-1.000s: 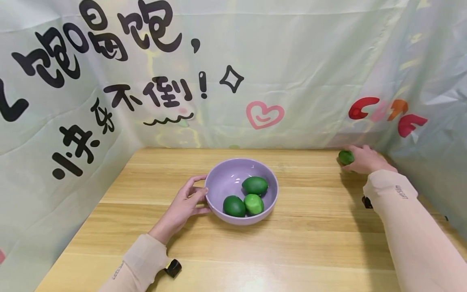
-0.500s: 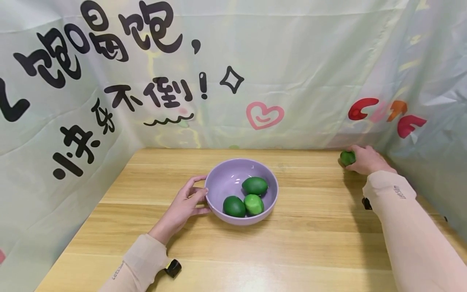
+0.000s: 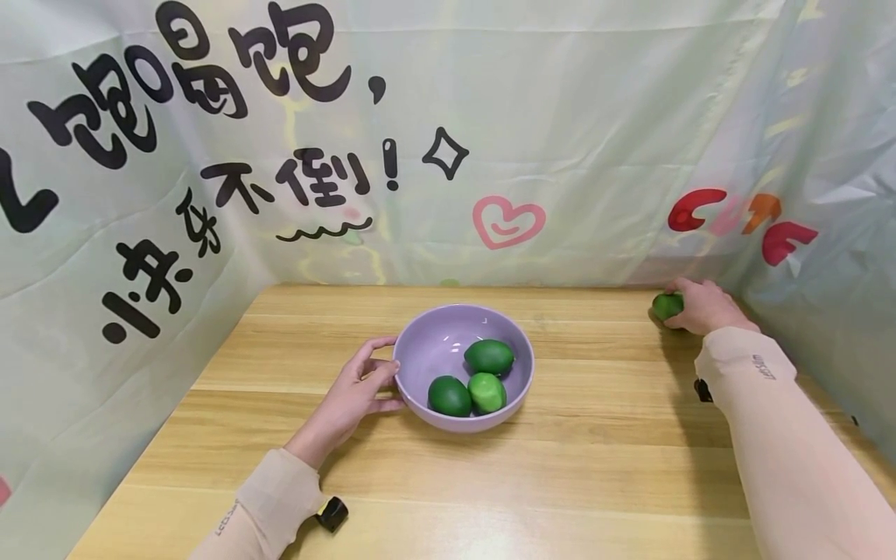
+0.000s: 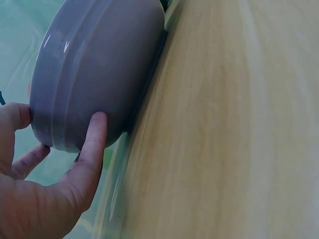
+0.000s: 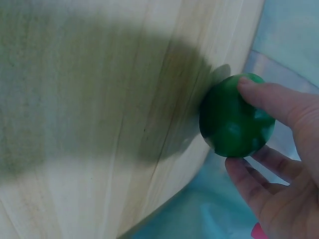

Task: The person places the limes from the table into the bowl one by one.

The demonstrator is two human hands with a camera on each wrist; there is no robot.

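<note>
A light purple bowl (image 3: pixel 427 342) stands mid-table in the head view. Inside lie two dark green, oval fruits, one to the left (image 3: pixel 449 396) and one further back (image 3: pixel 489 356), and a brighter green lime (image 3: pixel 486 392). My left hand (image 3: pixel 357 389) holds the bowl by its left side, a digit at the rim and others spread against the outer wall (image 4: pixel 99 74). At the far right back of the table, my right hand (image 3: pixel 707 307) grips a glossy green lime (image 5: pixel 234 117) between thumb and fingers. The hand covers its right part in the head view.
The wooden table (image 3: pixel 595 467) ends at a pale printed curtain (image 3: pixel 588 155) behind and at both sides. The right hand is close to the back right corner. A small black device (image 3: pixel 332 514) sits under the left cuff.
The lime in my right hand has shifted slightly right and nearer, turning a little within the fingers' grip. My left hand and the bowl stay where they were.
</note>
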